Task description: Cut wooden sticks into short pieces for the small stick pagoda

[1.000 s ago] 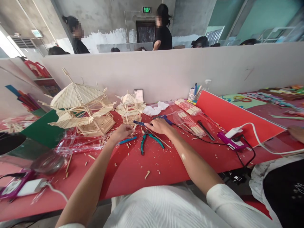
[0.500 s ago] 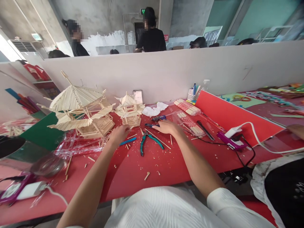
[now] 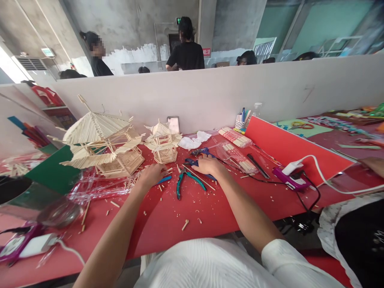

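Observation:
My right hand (image 3: 207, 163) lies over blue-handled pliers (image 3: 191, 162), its fingers around them; part of the tool shows on either side of the hand. My left hand (image 3: 152, 175) is low over the table, in front of the small stick pavilion (image 3: 163, 154), with fingers curled together. What its fingertips hold, if anything, is too small to name. Beside it are a blue pen-like stick (image 3: 164, 180) and loose wooden pieces. Between my hands rest green-handled pliers (image 3: 183, 180), handles spread towards me. Behind my right hand is a glue gun-like tool (image 3: 202, 151).
A larger stick pavilion (image 3: 103, 144) stands at left by crumpled plastic wrap (image 3: 99, 188). Packs of sticks (image 3: 235, 137), a black cutter (image 3: 258, 166), a red board (image 3: 294, 144) and a purple power strip (image 3: 289, 179) are at right. White tissue (image 3: 195, 141) lies behind.
My right hand has moved over the blue-handled pliers and covers more of them. My left hand has come slightly nearer to me. The view has shifted a little.

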Motion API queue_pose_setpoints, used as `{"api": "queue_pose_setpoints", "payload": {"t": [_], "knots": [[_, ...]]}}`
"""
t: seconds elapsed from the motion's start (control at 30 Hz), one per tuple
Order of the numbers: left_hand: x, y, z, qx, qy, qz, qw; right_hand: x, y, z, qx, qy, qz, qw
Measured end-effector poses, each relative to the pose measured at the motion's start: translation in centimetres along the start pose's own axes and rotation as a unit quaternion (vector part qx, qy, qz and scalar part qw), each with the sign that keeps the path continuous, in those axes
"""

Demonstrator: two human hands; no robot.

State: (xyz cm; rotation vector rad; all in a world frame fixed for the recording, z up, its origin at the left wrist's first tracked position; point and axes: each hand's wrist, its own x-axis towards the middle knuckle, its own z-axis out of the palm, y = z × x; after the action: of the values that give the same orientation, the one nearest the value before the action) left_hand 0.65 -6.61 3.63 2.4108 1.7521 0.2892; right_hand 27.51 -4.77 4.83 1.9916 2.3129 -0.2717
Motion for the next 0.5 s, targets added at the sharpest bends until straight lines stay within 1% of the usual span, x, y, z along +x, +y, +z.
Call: {"api": "queue_pose_setpoints", "payload": {"t": [0.1,0.2,0.37,0.5], "knots": [[0.1,0.04,0.1,0.027,-0.004,-0.003,1.0,-0.27,-0.16,-0.19,-0.005,0.006,0.033,0.999],[0.15,0.13,0.04,0.045,-0.016,0.001,0.999,-0.29,-0.09,-0.2,-0.008,0.003,0.047,0.999],[0.03,0.46,-0.26,0.052,-0.022,0.021,0.998,0.14,-0.01,0.15,-0.008,0.017,0.025,1.0],[-0.08,0.76,-0.46,0.056,-0.023,0.021,0.998,0.39,-0.16,0.4,-0.012,0.03,0.013,0.999]]}}
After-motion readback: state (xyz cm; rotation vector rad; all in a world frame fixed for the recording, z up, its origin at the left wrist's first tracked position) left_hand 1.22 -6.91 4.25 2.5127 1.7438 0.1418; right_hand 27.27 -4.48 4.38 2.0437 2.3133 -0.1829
